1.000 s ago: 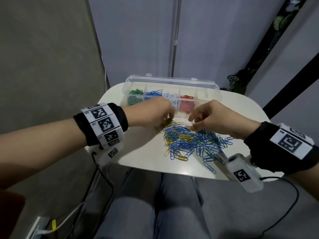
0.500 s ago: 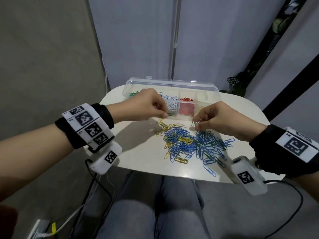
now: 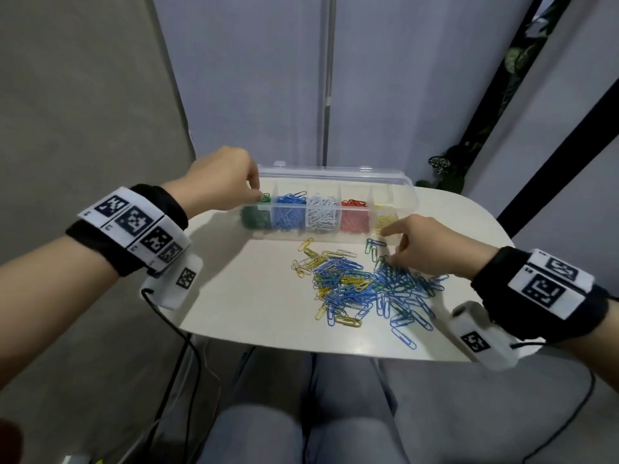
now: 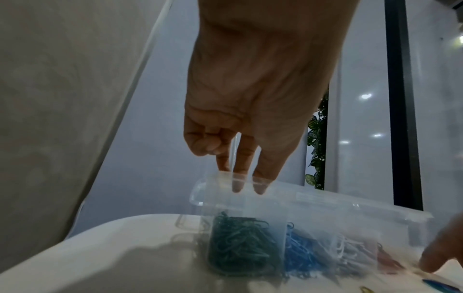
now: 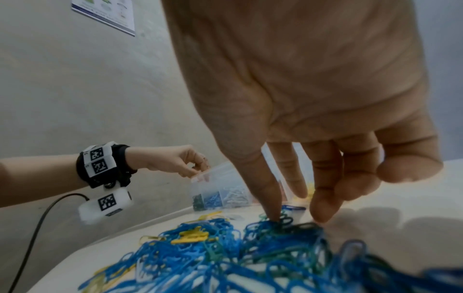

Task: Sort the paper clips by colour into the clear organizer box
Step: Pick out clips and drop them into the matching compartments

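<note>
The clear organizer box [image 3: 335, 179] stands open at the table's far side, holding green [image 3: 256, 217], blue, white, red and yellow clips in separate compartments. My left hand [image 3: 258, 195] hovers over the green compartment; in the left wrist view its thumb and forefinger [image 4: 249, 188] point down into the box, slightly apart, and no clip shows between them. The loose pile [image 3: 361, 286], mostly blue with yellow and green, lies mid-table. My right hand [image 3: 388, 246] is spread over the pile's far right, thumb tip [image 5: 271, 214] touching green clips, holding nothing.
The small white table [image 3: 241, 296] has its near edge just past the pile, with my grey-trousered legs below it. A beige wall runs along the left. Cables hang from both wrist cameras. A few stray clips [image 3: 375, 244] lie between the pile and the box.
My left hand has left the pile's near-left side and travelled up and left to the green compartment. My right hand has stopped pinching above the pile and spread, thumb down on the clips.
</note>
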Demonstrator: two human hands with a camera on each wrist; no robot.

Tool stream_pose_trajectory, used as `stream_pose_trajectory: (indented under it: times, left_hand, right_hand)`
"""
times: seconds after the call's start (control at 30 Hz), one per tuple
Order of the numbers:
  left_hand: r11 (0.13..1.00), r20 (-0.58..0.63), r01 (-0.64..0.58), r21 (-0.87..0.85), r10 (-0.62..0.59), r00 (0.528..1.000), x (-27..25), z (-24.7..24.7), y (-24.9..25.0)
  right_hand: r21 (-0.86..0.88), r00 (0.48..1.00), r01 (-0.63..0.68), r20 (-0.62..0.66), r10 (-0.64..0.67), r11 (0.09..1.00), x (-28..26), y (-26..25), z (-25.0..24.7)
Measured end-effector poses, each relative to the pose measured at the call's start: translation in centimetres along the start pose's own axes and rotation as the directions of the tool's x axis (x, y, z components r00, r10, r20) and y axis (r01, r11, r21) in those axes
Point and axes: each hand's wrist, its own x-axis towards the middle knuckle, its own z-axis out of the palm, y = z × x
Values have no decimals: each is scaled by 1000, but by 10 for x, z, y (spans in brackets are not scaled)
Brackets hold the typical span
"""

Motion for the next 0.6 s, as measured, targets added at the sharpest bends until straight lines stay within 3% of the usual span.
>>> stream_pose_trajectory:
  times: [0.1,0.23,0.33,0.4,0.5,0.6]
  left_hand:
    - [997,-102,-67,-39,63,993,-2,-1,8]
    - [941,-282,-282,-188,223,933,-18,-1,36]
    - [897,-210,-387,-213,344,915,-31,5,60]
    - [883,-161,-432,-185,407,899,-35,10,73]
    - [871,-137,-449,-200,428,893,-37,15,84]
    - [875,-122,-440,-200,424,898,-36,17,87]
  right_hand:
    - [-10,999,35,-14,-35,999,0,-2,3]
    - [32,997,79,-27,-78,996,-2,-5,6]
    - [-7,989,136,-49,-136,991,-4,-4,3]
    - [-76,967,243,-62,-248,967,-3,-4,0]
    - [-154,925,371,-21,-378,916,1,-8,-1]
    - [-154,919,389,0,-394,908,6,-11,0]
